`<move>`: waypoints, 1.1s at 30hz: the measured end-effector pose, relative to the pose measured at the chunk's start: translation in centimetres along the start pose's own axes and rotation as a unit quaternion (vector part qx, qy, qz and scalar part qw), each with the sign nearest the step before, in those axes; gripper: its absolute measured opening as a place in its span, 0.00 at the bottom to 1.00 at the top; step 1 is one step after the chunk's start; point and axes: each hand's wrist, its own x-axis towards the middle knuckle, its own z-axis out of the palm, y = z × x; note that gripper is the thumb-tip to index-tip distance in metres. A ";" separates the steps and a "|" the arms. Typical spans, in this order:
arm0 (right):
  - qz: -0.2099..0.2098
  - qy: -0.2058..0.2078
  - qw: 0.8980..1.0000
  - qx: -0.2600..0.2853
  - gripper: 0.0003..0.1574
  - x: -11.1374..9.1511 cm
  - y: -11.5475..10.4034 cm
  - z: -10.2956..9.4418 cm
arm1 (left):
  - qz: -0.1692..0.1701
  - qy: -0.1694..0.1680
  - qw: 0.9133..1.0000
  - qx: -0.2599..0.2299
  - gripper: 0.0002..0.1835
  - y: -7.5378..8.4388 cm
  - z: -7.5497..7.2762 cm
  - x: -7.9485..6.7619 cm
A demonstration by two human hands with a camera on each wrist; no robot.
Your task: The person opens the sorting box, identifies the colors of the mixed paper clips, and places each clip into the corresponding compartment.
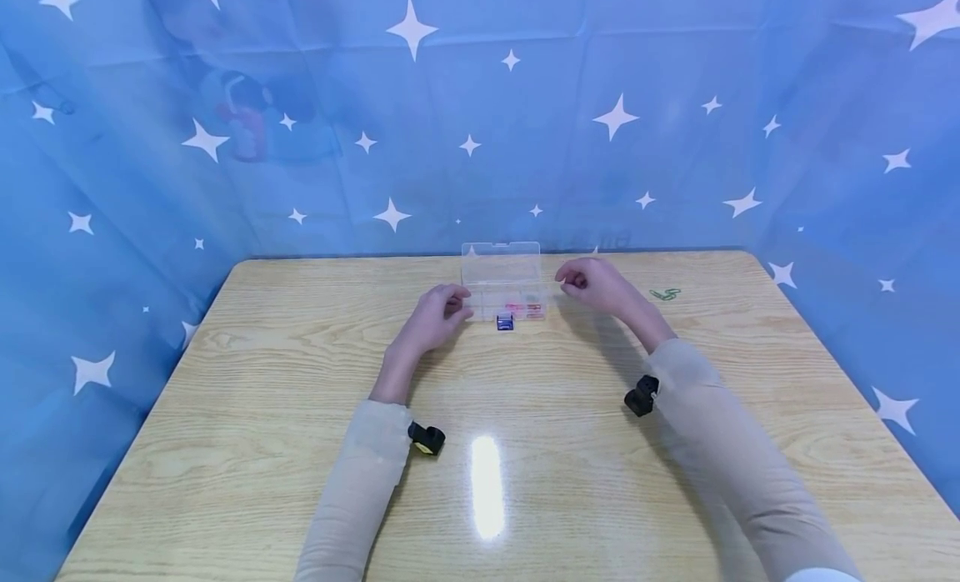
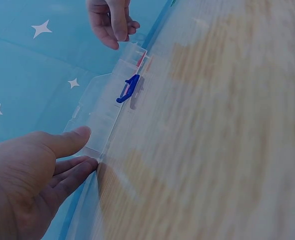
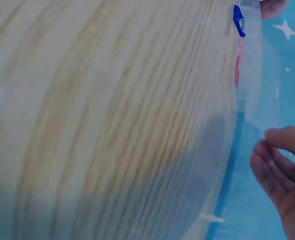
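Note:
A clear plastic compartment box (image 1: 491,303) lies near the table's far edge, its clear lid (image 1: 501,265) raised at the back. Small pink and red pieces (image 1: 523,308) are in its right-hand compartments. A small blue clip-like piece (image 1: 505,322) is at the box's front wall, also seen in the left wrist view. My left hand (image 1: 437,317) is at the box's left end, thumb and fingers parted and fingertips touching its corner. Just right of the box, my right hand (image 1: 596,283) hovers with fingers loosely bent and thumb near the index fingertip; nothing shows between them.
Several green paper clips (image 1: 664,294) lie on the wooden table (image 1: 540,415), right of my right hand. A blue curtain (image 1: 450,107) with white stars hangs behind the far edge. Black wrist cameras (image 1: 427,439) sit on both sleeves. Light glares off the table's front middle.

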 end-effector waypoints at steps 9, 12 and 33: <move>0.013 0.008 1.000 -0.007 0.14 -1.1 1.2 -0.8 | 0.002 -0.002 1.000 -0.005 0.19 -0.2 0.0 0.0; 0.017 0.016 1.000 -0.003 0.14 -1.7 1.6 -1.2 | 0.004 0.001 1.000 -0.004 0.19 -0.2 0.1 0.0; 0.040 0.037 0.998 -0.023 0.14 -5.1 5.2 -3.8 | 0.004 0.002 1.000 -0.007 0.19 -0.2 0.2 0.0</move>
